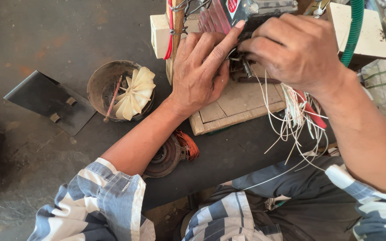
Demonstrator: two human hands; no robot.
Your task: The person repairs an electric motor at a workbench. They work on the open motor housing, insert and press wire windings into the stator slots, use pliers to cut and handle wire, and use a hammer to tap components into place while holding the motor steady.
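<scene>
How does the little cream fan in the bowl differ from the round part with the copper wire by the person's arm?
The cream fan is pale plastic with spread blades; the motor part is dark metal wound with orange copper wire. The fan sits tilted inside a rusty round bowl, beside a thin rod; the motor part lies straight on the dark table, partly hidden under the left forearm. Neither hand touches either one. Both are round.
</scene>
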